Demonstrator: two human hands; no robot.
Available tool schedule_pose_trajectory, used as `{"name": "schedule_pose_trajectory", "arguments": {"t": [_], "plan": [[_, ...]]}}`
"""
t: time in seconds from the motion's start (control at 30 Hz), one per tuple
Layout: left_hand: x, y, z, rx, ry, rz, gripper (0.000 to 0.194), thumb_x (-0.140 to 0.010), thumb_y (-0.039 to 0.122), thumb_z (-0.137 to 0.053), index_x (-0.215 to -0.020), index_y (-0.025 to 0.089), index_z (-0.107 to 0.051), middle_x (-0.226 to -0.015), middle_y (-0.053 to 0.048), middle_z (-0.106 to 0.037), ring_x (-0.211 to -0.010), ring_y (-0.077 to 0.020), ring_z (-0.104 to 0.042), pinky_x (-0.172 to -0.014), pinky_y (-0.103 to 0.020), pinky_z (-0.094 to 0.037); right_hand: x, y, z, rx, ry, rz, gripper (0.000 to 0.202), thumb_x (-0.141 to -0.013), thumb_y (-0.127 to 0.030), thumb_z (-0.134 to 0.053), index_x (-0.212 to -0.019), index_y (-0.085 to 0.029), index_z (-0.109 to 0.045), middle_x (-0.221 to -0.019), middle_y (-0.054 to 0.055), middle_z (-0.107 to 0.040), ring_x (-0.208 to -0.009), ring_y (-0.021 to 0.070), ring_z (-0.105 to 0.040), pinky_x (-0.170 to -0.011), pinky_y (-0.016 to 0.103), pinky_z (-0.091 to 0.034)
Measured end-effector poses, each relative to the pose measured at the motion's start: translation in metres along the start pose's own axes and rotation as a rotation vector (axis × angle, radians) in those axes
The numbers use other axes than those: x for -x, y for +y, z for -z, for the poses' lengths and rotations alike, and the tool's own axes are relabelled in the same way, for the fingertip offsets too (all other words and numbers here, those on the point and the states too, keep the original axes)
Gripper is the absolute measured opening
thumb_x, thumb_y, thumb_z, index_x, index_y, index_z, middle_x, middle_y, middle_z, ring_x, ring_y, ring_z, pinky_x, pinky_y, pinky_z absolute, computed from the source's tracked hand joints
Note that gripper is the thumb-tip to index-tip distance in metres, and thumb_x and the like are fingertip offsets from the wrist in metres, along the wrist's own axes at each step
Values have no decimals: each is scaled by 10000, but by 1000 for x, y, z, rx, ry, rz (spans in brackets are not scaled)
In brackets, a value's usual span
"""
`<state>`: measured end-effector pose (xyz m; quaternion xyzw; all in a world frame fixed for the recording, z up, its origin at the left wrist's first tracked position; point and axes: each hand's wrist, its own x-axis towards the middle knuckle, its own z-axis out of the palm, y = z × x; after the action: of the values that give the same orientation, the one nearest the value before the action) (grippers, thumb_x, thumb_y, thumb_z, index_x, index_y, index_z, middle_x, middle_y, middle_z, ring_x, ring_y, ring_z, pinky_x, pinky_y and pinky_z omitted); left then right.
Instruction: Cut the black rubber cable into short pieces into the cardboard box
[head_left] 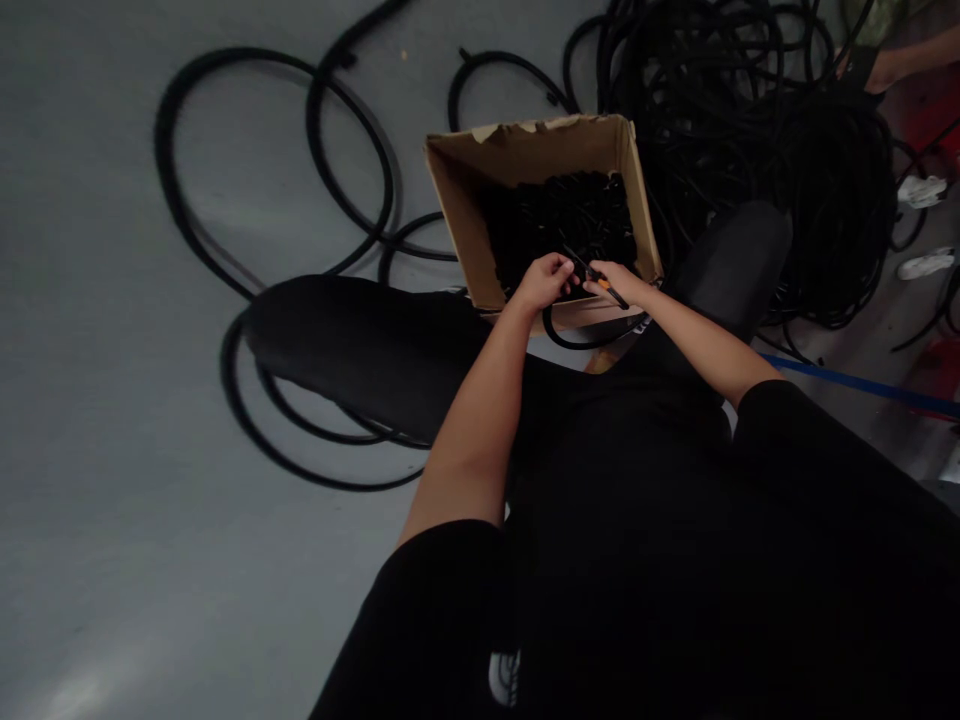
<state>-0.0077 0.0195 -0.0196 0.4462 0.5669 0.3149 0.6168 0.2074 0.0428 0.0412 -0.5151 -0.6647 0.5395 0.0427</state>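
A cardboard box (pixel 646 205) stands between my knees with many small black pieces (pixel 581 205) inside. Over its near edge, my left hand (pixel 550 280) has its fingers pinched around the black hose (pixel 574 345), which loops down below the hands. Close beside it on the right, my right hand (pixel 611 283) is wrapped round a cutting tool (pixel 602 282) with black and orange handles. The tool's tip points toward my left fingertips. The exact spot where tool and hose meet is too small and dark to tell.
Long black hose loops (pixel 169 170) lie on the grey floor (pixel 112 400) at the left. A large tangled pile of black hose (pixel 832 200) is at the right. Another person's arm (pixel 919 58) shows at the upper right. A blue strip (pixel 862 380) crosses the right side.
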Motion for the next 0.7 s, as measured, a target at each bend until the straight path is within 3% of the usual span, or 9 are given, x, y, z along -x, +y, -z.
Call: {"name": "schedule_pose_trajectory", "arguments": {"t": [0.1,0.33,0.5,0.7], "plan": [[-1,1,1,33,1,15,592,-1043,722,-955,-928,245,-624,-775,-33,-747,-618,-147,-613,-568,-244,-475,-2,2,3,-2,4,4,233,-1028,-219,-784,-904,-239,-588,-741,-63,-564,-758,146,-529,-724,261,-374],[0,16,2,100,89,17,202,-1010,333,-873,-1034,239,-696,-909,-17,-737,-817,-189,-730,-745,-284,-609,-1,6,-6,-252,-37,-144,270,-1101,-149,-734,-1017,-283,-515,-713,-114,-524,-590,138,-508,-613,231,-422],[-2,8,3,118,144,-22,418,-915,366,-1013,-1074,249,-645,-943,-32,-774,-906,-207,-767,-886,-341,-659,-5,14,-7,-197,-93,-56,320,-979,-53,-756,-1031,-277,-533,-782,-101,-535,-684,143,-514,-681,236,-427],[-10,-14,4,55,132,29,404,-871,261,-1021,-983,236,-634,-852,-9,-746,-747,-174,-728,-766,-304,-614,-7,15,-6,-98,-97,30,286,-895,-63,-718,-1018,-265,-557,-846,-72,-568,-782,164,-511,-755,270,-426]]}}
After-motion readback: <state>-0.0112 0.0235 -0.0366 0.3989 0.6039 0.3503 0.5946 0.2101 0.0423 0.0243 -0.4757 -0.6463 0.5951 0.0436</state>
